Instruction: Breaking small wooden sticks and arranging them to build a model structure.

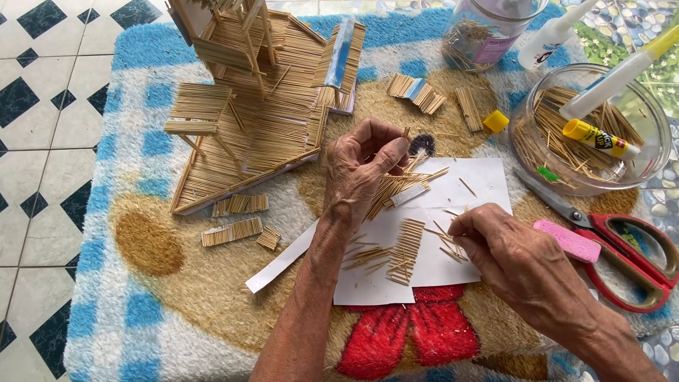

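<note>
My left hand (364, 170) is raised over a white paper sheet (474, 180), gripping a bundle of thin wooden sticks (399, 187) that fans out to the right. My right hand (513, 255) rests on the lower right of the sheet, its fingertips pinching at loose sticks (449, 247). A glued row of sticks (405, 251) lies on the paper between both hands, with a few scattered sticks to its left.
A stick-built model house (254, 106) stands at the back left on the blue, tan and red rug (141, 240). Small stick panels (232, 231) lie near it. At right sit a glass bowl (647, 113) of sticks with glue tubes, red-handled scissors (629, 258), a pink eraser block (566, 240) and a plastic jar (488, 32).
</note>
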